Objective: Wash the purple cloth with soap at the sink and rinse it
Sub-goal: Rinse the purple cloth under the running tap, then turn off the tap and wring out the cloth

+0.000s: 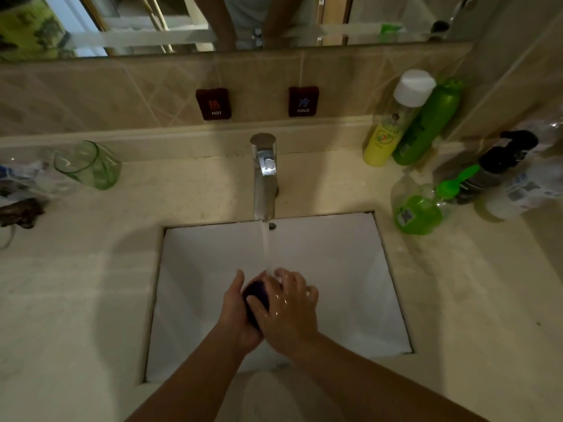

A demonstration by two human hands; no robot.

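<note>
The purple cloth (257, 295) is bunched into a small dark wad, pressed between my two hands over the white sink basin (195, 269). My left hand (236, 312) cups it from the left and below. My right hand (289, 312), wet and shiny, lies over it from the right with fingers spread. Most of the cloth is hidden between the palms. Water runs from the chrome faucet (264, 175) in a steady stream (265, 245) onto the cloth and my right fingers.
A green soap dispenser bottle (419, 210) stands on the counter right of the basin, with a dark pump bottle (499, 166), a yellow bottle (385, 134) and a green bottle (426, 126) behind it. A green glass (88, 166) stands at the left. HOT and COLD labels hang on the tiled wall.
</note>
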